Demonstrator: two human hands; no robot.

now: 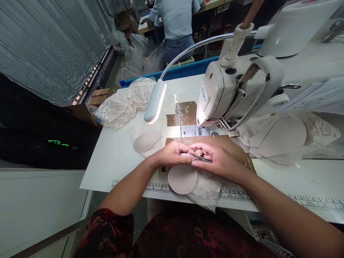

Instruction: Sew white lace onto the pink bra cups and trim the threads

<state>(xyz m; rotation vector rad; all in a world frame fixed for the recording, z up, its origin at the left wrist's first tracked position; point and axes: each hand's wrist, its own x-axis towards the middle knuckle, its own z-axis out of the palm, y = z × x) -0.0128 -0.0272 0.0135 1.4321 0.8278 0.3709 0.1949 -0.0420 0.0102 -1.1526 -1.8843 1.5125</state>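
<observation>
My left hand [172, 153] is closed, its thumb and fingers pinching the upper edge of a beige bra cup [182, 180] with white lace [206, 188] attached. The cup lies at the table's front edge, and the lace hangs slightly over it. My right hand [219, 159] is closed around slim dark metal thread snips [201, 157]. Their narrow tips point left, towards my left fingers at the cup's edge. The fingertips of both hands nearly meet. Just beyond them is the sewing machine's needle plate [189, 131]. My fingers partly hide the pinched edge.
The white sewing machine [215, 93] stands beyond my hands. A lamp [156, 102] hangs on a bendable arm. Another lace-edged cup [147, 140] lies left, with bundled lace [120, 105] behind. More cups [282, 134] lie right. A person [176, 21] sits at another table.
</observation>
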